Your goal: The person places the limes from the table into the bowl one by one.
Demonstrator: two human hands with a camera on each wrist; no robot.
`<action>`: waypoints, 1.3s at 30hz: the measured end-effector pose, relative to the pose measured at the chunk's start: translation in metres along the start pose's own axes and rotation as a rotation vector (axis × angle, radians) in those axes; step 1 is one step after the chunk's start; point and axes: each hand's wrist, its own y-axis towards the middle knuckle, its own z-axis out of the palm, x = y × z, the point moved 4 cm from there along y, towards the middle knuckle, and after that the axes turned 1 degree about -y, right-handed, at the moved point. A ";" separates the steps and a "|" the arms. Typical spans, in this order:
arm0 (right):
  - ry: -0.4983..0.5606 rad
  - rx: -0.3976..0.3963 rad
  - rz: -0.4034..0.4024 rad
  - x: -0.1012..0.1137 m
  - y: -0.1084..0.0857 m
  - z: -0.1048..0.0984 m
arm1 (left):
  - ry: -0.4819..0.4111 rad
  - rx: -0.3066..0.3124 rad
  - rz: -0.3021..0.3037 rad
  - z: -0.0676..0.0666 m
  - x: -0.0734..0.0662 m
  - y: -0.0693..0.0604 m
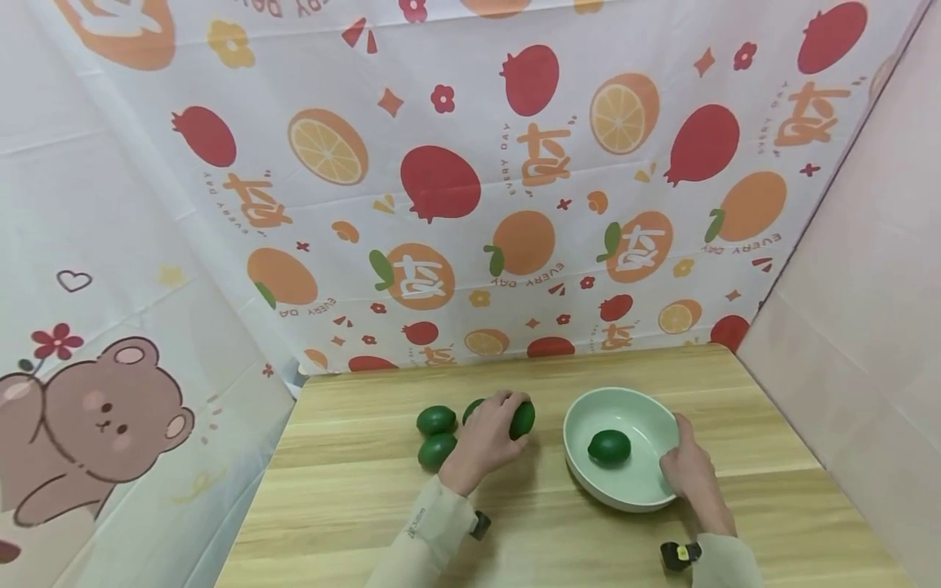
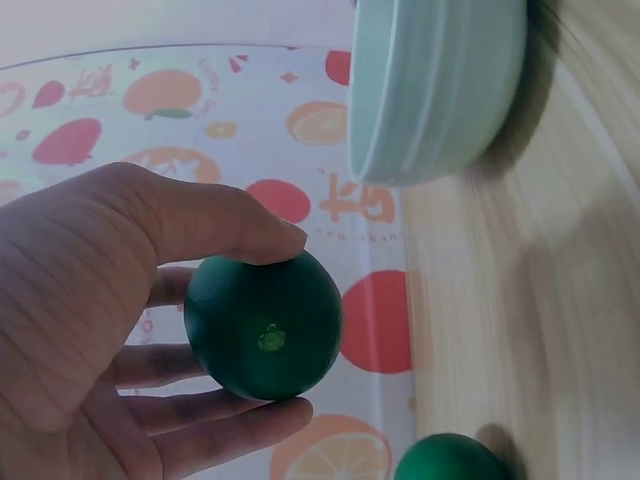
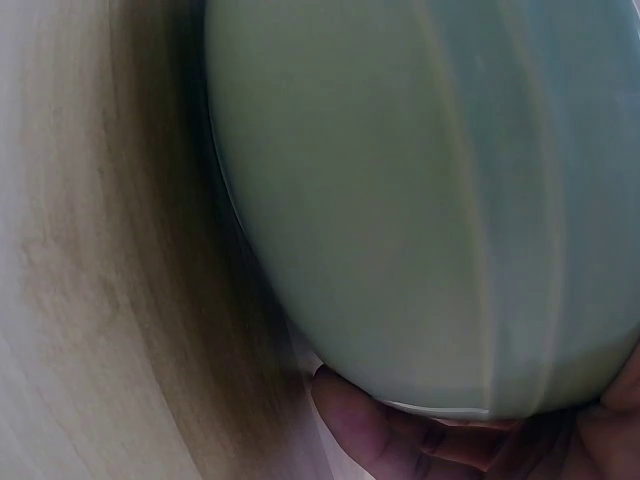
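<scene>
My left hand point(image 1: 488, 437) holds a dark green lime point(image 2: 265, 325) between thumb and fingers, raised off the table in the left wrist view. Its stem end faces the wrist camera. On the right, my right hand point(image 1: 689, 464) grips the rim of a pale green bowl point(image 1: 621, 398), thumb inside and fingers against the outer wall. Inside the bowl lies one lime point(image 1: 609, 447). Left of my left hand two more limes, one behind point(image 1: 437, 420) and one in front point(image 1: 437, 451), rest close together. Another lime point(image 1: 473, 407) is partly hidden behind that hand.
The bowl stands on a light wooden table point(image 1: 338, 490). A fruit-printed cloth point(image 1: 470, 269) hangs along the table's back edge. Pale cloth walls flank both sides, the left one printed with a bear point(image 1: 110, 416). Each wrist wears a small black camera mount.
</scene>
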 end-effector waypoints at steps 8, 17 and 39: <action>0.014 0.002 0.012 -0.001 0.000 0.000 | -0.031 -0.002 0.040 0.000 -0.012 0.006; 0.009 0.005 0.011 0.000 0.000 0.001 | -0.058 -0.008 0.062 -0.002 -0.022 0.014; 0.009 -0.002 0.006 -0.001 -0.002 0.001 | -0.063 -0.030 0.169 0.000 -0.054 0.026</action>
